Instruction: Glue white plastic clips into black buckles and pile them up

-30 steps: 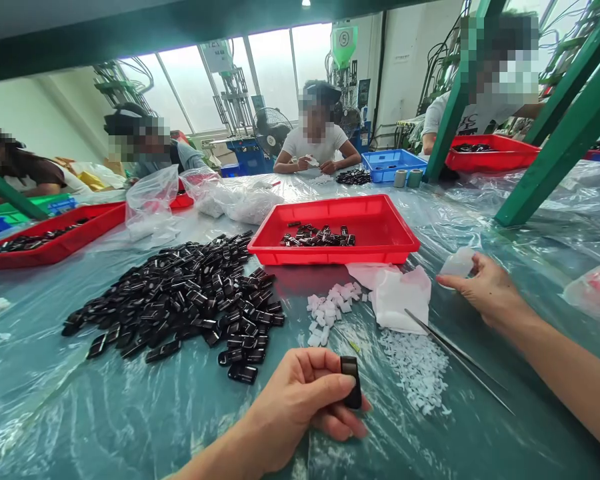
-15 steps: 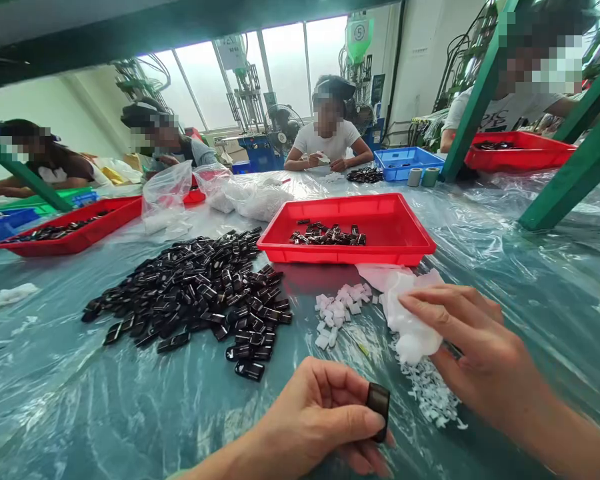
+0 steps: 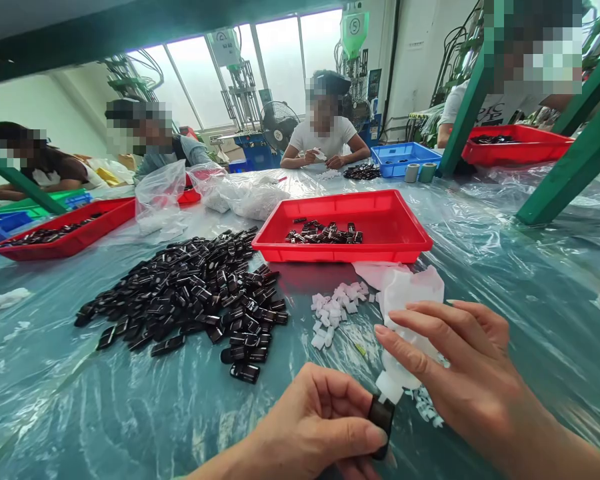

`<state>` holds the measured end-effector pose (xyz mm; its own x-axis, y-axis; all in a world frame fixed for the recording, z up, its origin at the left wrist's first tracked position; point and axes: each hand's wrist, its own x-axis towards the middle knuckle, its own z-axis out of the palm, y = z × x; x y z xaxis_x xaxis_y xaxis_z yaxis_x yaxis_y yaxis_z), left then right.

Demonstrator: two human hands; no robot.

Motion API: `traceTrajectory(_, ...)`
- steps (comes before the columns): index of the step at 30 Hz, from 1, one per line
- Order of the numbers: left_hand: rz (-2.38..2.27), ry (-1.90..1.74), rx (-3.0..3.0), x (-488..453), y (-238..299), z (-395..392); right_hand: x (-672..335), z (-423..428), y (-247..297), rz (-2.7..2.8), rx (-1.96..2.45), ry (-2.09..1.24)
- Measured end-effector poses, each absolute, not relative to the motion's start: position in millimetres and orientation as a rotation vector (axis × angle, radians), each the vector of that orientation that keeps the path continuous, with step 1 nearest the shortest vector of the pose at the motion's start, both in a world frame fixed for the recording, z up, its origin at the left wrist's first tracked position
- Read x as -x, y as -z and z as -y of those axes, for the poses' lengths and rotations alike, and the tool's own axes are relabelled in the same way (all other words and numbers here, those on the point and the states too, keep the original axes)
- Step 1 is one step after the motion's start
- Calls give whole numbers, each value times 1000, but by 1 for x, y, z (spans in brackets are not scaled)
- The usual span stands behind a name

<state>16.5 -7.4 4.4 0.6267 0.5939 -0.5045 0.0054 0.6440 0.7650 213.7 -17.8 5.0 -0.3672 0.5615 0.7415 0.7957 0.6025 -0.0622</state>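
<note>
A small, dark, glossy plastic piece is pinched between the thumb and fingers of my left hand. My right hand grips a white squeeze bottle, tilted nozzle down; its thumb is hidden behind the bottle. The narrow tip meets or nearly meets the top end of the dark piece. Small white squares lie just beyond my hands. White scraps show partly beneath my right hand. To the left spreads a large pile of similar dark pieces.
A red tray holding some dark pieces stands beyond the pile. Plastic sheeting covers the table. Green posts rise at the right. Clear bags and a blue tray lie farther back, where several people sit.
My right hand has tipped the squeeze bottle and brought its nozzle down to the dark piece. My left hand still holds that piece in nearly the same place.
</note>
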Motion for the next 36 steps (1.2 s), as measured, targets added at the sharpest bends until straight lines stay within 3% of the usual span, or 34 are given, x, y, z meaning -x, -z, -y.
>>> traceTrajectory(36,-811,-337,-874,-12,-3,7,-219,17,-2,2104,975,367)
